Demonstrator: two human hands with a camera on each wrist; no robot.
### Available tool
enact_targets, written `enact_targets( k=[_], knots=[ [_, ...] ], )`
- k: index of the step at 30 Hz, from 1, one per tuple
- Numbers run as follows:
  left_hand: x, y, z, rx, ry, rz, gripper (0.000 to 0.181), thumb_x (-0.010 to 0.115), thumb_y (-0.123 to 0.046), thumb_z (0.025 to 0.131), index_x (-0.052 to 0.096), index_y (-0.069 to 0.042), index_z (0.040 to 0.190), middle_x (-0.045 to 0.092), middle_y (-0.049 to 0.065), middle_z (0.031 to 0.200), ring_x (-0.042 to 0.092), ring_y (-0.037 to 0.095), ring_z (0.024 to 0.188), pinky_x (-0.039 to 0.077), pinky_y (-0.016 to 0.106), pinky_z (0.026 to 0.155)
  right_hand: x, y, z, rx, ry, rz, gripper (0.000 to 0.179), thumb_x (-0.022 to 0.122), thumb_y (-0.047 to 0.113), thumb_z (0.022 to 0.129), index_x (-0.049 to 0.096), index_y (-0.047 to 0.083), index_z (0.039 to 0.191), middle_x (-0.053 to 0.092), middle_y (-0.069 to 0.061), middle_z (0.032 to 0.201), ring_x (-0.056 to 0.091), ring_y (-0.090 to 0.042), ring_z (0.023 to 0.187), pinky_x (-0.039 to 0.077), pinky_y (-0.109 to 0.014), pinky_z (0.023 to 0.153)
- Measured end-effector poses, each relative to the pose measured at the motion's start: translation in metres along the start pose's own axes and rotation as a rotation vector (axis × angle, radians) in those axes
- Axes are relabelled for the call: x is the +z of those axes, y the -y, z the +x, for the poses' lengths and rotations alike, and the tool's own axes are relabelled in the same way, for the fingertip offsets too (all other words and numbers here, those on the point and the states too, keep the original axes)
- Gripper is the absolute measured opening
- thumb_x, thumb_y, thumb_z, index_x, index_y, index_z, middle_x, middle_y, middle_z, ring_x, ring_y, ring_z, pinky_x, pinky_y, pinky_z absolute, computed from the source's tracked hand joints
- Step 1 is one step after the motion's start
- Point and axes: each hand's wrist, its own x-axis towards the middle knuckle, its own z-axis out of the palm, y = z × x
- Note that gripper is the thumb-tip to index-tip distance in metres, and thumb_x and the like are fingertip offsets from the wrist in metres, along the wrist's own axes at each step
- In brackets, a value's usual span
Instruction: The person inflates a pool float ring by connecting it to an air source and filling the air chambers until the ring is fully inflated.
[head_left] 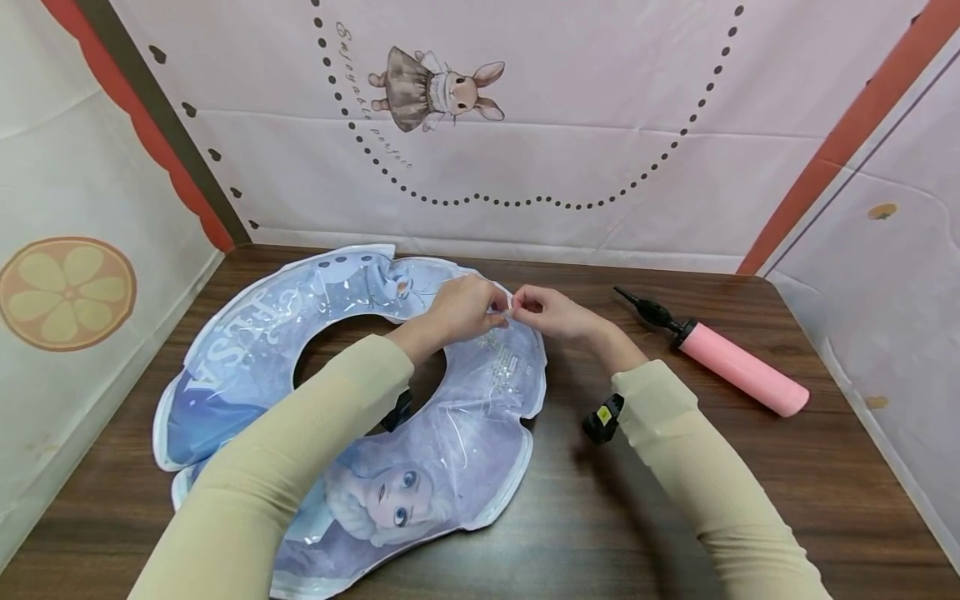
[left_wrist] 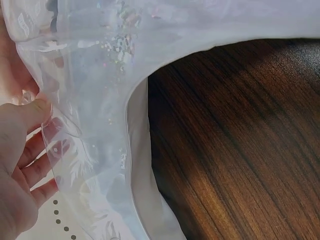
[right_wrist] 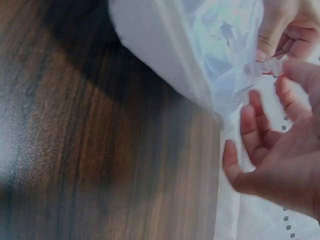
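Note:
A partly puffed-up blue and lilac swim ring, printed with a cartoon face and silver glitter, lies on the table. At its far right edge my left hand pinches the clear film beside the valve, thumb on top in the left wrist view. Facing it, my right hand pinches the small clear air valve between thumb and forefinger. The other right fingers are loosely bent in the right wrist view. Fingertips partly hide the valve, so I cannot tell whether its plug is in.
A pink hand pump with a black nozzle lies on the dark wooden table to the right. Behind stands a pale cloth wall with a printed rabbit. More cloth walls rise at both sides.

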Motion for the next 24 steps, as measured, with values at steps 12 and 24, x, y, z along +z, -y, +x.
enact_targets(
  k=[12,24],
  knots=[
    [0.002,-0.009,0.002,0.04,-0.017,0.108,0.014,0.073,-0.031,0.075,0.066,-0.021,0.07,0.062,-0.006,0.067,0.056,0.015,0.062,0.043,0.033,0.051,-0.004,0.003,-0.004,0.102,0.084,-0.028,0.015,0.049,0.016,0.094,0.053,0.002,0.097,0.051,-0.004,0.09,0.042,-0.014,0.081,0.034,-0.026,0.07],
    [0.004,-0.008,0.002,0.055,-0.065,0.087,0.012,0.073,-0.027,0.075,0.067,-0.019,0.069,0.061,-0.006,0.063,0.052,0.014,0.056,0.041,0.031,0.048,0.006,0.008,-0.003,0.131,0.013,0.052,0.009,0.046,0.01,0.094,0.046,0.002,0.09,0.041,0.0,0.076,0.038,-0.014,0.07,0.031,-0.024,0.062]
  ],
)
